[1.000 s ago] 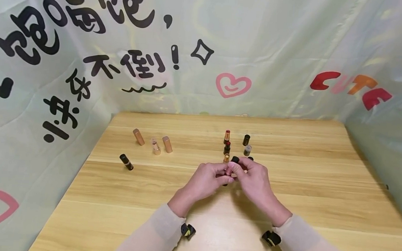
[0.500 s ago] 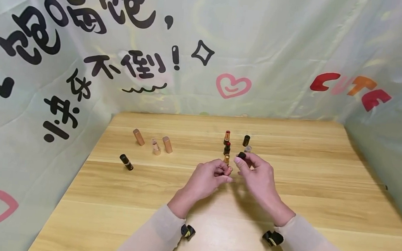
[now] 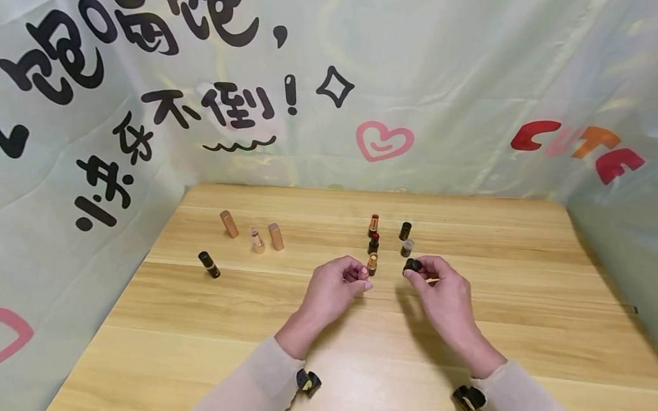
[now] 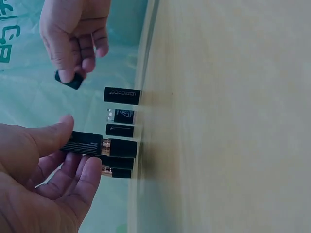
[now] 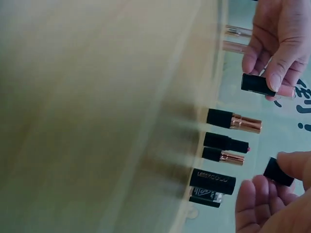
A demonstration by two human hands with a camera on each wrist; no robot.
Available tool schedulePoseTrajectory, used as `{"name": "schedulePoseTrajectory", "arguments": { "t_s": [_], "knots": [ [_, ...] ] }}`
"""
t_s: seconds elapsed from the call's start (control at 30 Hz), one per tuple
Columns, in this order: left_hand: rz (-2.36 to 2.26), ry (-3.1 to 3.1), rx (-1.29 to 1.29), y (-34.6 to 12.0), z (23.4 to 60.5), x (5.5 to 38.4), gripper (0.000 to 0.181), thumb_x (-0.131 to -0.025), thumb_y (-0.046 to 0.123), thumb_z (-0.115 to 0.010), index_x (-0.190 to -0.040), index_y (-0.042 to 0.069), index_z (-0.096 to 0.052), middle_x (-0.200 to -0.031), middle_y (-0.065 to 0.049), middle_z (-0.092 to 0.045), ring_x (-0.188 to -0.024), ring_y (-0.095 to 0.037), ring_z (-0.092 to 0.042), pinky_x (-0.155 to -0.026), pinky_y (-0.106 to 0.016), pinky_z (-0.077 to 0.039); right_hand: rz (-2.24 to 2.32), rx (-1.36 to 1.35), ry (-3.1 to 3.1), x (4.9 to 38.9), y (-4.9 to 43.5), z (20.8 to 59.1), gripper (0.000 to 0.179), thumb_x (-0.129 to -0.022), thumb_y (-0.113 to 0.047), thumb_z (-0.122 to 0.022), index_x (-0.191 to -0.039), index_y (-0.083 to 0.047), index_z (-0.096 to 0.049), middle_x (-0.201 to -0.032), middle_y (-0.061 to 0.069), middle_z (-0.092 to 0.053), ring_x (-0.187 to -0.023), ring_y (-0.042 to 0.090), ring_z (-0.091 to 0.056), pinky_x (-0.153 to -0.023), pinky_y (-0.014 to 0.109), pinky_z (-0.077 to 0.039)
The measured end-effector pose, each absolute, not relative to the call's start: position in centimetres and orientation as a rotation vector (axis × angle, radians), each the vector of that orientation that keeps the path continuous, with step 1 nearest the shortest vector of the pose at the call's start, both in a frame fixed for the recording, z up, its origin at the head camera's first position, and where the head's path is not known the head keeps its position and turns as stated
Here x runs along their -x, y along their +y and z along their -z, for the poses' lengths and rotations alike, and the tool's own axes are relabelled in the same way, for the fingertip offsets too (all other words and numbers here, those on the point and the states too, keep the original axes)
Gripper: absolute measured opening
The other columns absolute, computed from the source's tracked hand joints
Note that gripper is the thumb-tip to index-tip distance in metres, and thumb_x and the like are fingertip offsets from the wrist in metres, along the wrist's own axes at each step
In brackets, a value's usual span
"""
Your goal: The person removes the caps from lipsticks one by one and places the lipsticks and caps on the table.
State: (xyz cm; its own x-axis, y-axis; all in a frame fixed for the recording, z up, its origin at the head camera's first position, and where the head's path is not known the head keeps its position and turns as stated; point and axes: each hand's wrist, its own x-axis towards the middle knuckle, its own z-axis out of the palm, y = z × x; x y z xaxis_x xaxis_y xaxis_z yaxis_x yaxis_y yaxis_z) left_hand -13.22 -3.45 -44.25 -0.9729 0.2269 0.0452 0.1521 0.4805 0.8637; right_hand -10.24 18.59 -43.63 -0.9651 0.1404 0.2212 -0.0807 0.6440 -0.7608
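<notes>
My left hand [image 3: 331, 288] pinches a lipstick [image 5: 258, 85] between thumb and fingers, its base black and its uncapped end pink. In my right hand [image 3: 445, 296], thumb and fingertips hold a short black cap [image 5: 278, 172], apart from that lipstick. Just beyond the left hand, three uncapped lipsticks stand upright in a row: a gold-and-black one [image 3: 372, 264], a black one with a red tip [image 3: 373, 242] and another gold-and-black one [image 3: 373, 224]. Near the right hand stand a lettered black cap [image 5: 213, 181], a clear-topped cap [image 3: 407, 248] and a farther black cap [image 3: 405, 230].
On the left of the wooden table [image 3: 229, 326] stand two rose-gold tubes, one farther left [image 3: 228, 224] and one beside it [image 3: 275, 237], a clear-topped lipstick [image 3: 257, 242] between them, and a black tube [image 3: 209, 264]. A printed cloth [image 3: 458, 81] hangs behind.
The hands were together at the lipstick a second ago. The right hand has pulled the black cap off and moved right with it, baring the pink end; the left has shifted slightly left.
</notes>
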Motion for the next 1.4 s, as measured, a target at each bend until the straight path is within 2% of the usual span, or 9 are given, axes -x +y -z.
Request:
{"name": "schedulePoseTrajectory", "arguments": {
  "t_s": [0.23,0.4,0.6,1.4],
  "knots": [
    [-1.370,2.694,-0.374,-2.8,44.3,13.6,0.016,-0.089,0.014,-0.085,-0.094,0.019,-0.071,-0.088,0.008,-0.069,-0.080,-0.004,-0.063,-0.073,-0.020,-0.055,-1.017,0.014,-2.830,10.3,19.4,44.0,0.023,-0.095,-0.018,-0.079,-0.111,-0.003,-0.071,-0.093,0.007,-0.076,-0.079,0.021,-0.068,-0.072,0.040,-0.055],
    [-1.255,2.727,-0.402,-2.4,44.5,13.8,0.017,-0.090,0.016,-0.085,-0.092,0.019,-0.069,-0.085,0.009,-0.067,-0.078,-0.004,-0.061,-0.072,-0.020,-0.053,-0.946,-0.020,-2.957,10.5,19.6,44.1,0.019,-0.094,-0.018,-0.080,-0.104,-0.004,-0.072,-0.087,0.005,-0.073,-0.073,0.019,-0.063,-0.067,0.037,-0.052],
    [-1.199,2.727,-0.445,-2.1,45.0,14.0,0.017,-0.090,0.016,-0.085,-0.092,0.018,-0.068,-0.084,0.009,-0.067,-0.076,-0.004,-0.060,-0.070,-0.020,-0.052,-0.871,-0.044,-3.009,10.5,19.7,44.3,0.017,-0.093,-0.018,-0.081,-0.096,-0.006,-0.071,-0.083,0.004,-0.073,-0.071,0.020,-0.063,-0.067,0.039,-0.052],
    [-1.135,2.736,-0.465,-1.7,45.6,14.0,0.024,-0.089,0.010,-0.086,-0.094,0.017,-0.063,-0.083,0.009,-0.065,-0.075,-0.003,-0.058,-0.070,-0.019,-0.051,-0.804,-0.068,-3.084,10.8,19.5,44.5,0.021,-0.092,-0.019,-0.081,-0.101,-0.004,-0.069,-0.084,0.005,-0.072,-0.073,0.021,-0.063,-0.065,0.042,-0.052]
  ]
}}
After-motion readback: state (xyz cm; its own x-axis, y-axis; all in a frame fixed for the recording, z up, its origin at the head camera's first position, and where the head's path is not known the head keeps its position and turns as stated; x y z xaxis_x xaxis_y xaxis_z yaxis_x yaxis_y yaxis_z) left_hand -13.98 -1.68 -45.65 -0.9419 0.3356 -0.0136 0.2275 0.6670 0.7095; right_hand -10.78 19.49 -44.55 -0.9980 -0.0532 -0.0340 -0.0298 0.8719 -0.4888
